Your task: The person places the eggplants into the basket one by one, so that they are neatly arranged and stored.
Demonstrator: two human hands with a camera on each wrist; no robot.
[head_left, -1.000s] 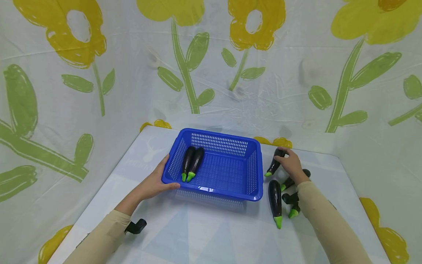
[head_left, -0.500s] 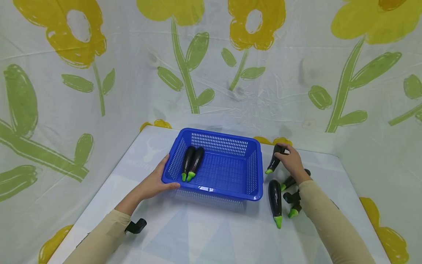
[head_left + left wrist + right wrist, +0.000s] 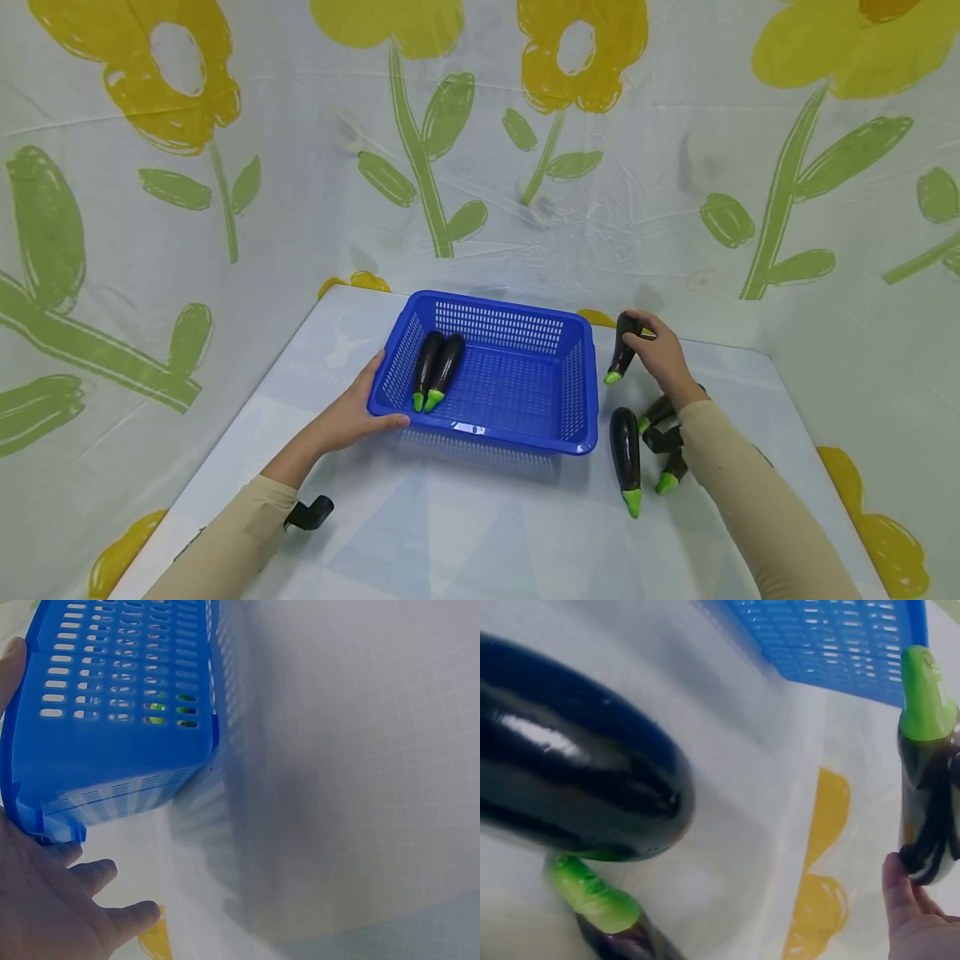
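An eggplant (image 3: 622, 347) with a green cap is pinched near its dark end by my right hand (image 3: 662, 354), just beyond the right side of the blue basket (image 3: 480, 432); its green end points down. In the right wrist view that eggplant (image 3: 928, 772) stands upright above the fingertips. My left hand (image 3: 348, 419) rests against the basket's near left corner, thumb along the front rim; in the left wrist view the hand (image 3: 52, 900) has its fingers straight and spread beside the basket (image 3: 112, 750). Two eggplants (image 3: 447, 367) lie side by side inside the basket, at its left.
One eggplant (image 3: 626, 454) lies on the white table (image 3: 465, 533) right of the basket. Others, (image 3: 660, 410) partly hidden by the right forearm, lie beside it. A black wrist device (image 3: 309, 513) shows at the left sleeve. A flower-print curtain (image 3: 637, 208) hangs behind the table.
My right hand has moved up and slightly away with the pinched eggplant, which now hangs more upright. The left hand and the basket have not moved.
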